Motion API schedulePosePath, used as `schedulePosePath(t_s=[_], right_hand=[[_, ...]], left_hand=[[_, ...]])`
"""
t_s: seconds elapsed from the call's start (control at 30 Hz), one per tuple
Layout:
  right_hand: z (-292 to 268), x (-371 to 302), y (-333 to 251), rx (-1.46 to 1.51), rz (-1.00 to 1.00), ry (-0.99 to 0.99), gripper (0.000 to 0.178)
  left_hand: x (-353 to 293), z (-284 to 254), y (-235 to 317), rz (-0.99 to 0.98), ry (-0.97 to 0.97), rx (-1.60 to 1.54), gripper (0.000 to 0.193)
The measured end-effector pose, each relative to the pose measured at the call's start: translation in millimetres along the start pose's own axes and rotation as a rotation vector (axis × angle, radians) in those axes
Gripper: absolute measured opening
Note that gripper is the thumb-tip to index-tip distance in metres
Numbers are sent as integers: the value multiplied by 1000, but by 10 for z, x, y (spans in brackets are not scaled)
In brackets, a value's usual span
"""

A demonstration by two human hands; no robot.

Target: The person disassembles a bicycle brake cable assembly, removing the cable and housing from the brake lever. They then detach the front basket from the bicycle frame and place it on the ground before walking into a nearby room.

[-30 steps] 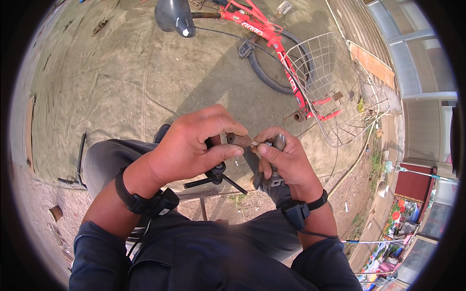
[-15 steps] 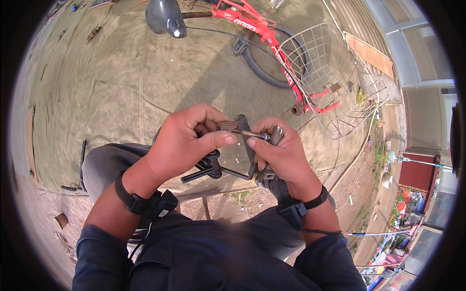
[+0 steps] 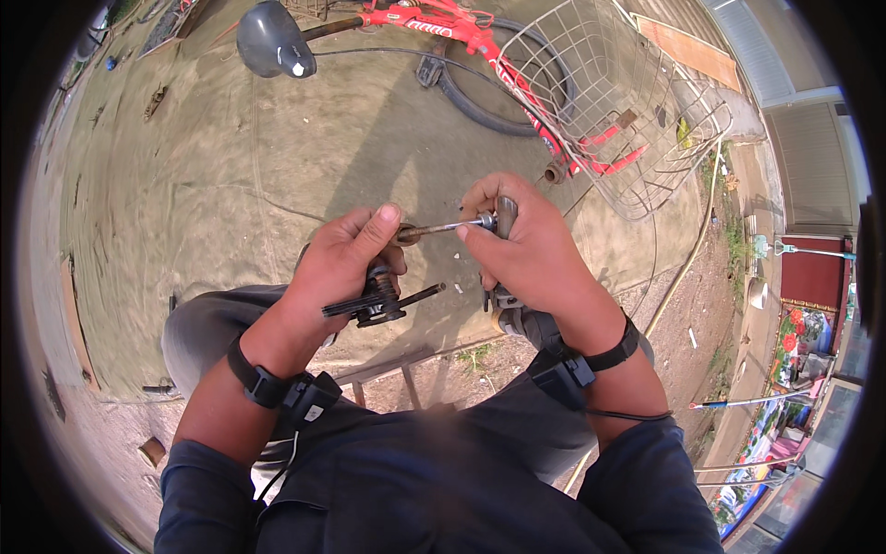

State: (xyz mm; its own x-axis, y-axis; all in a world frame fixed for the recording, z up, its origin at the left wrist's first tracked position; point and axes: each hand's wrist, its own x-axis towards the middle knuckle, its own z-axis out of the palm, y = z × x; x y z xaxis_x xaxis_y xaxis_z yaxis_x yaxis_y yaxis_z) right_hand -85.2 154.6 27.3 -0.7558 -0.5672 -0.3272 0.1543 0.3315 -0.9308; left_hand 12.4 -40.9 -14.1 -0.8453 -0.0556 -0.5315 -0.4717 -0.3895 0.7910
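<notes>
Between my hands runs a thin metal rod (image 3: 441,228) with a silvery nut (image 3: 486,222) near its right end. My right hand (image 3: 524,238) is closed around that end, at a grey lever-like head (image 3: 507,214). My left hand (image 3: 346,249) grips a rusty brown ring-like piece (image 3: 405,236) at the rod's other end, thumb raised. Below my left fingers sits a black ribbed part (image 3: 379,300) with dark bars sticking out; whether the hand holds it is unclear. A partly hidden metal piece (image 3: 505,297) shows under my right hand.
Ahead on the green-brown ground sheet (image 3: 185,166) lies a red bicycle frame (image 3: 475,37) with a black saddle (image 3: 274,42), a wheel (image 3: 452,97) and a wire basket (image 3: 637,102). A pale hose (image 3: 685,268) runs along the right, near a wall.
My hands have moved apart, baring more of the rod. My left thumb has lifted. The dark upright bar between the hands no longer shows there. The view has shifted slightly.
</notes>
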Motion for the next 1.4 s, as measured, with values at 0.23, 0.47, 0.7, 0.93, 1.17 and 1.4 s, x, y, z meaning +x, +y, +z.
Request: schedulePosePath(t_s=[0.23,0.47,0.7,0.93,1.17,1.4], right_hand=[[-27,18,23,-41,-45,5,26],[-52,29,-28,29,-4,-44,32],[-265,-11,-96,236,-22,-61,31],[-288,-5,-81,198,-67,-33,23],[-307,-14,-89,201,-95,-1,21],[-286,-14,-68,247,-174,25,18]], left_hand=[[19,51,8,-92,-47,-97,31],[6,84,10,-76,-101,-94,25],[2,-5,73,-42,-158,-269,26],[-39,3,105,-23,-156,-289,32],[-80,-81,215,1,-262,-319,46],[-92,-136,194,47,-330,-358,42]])
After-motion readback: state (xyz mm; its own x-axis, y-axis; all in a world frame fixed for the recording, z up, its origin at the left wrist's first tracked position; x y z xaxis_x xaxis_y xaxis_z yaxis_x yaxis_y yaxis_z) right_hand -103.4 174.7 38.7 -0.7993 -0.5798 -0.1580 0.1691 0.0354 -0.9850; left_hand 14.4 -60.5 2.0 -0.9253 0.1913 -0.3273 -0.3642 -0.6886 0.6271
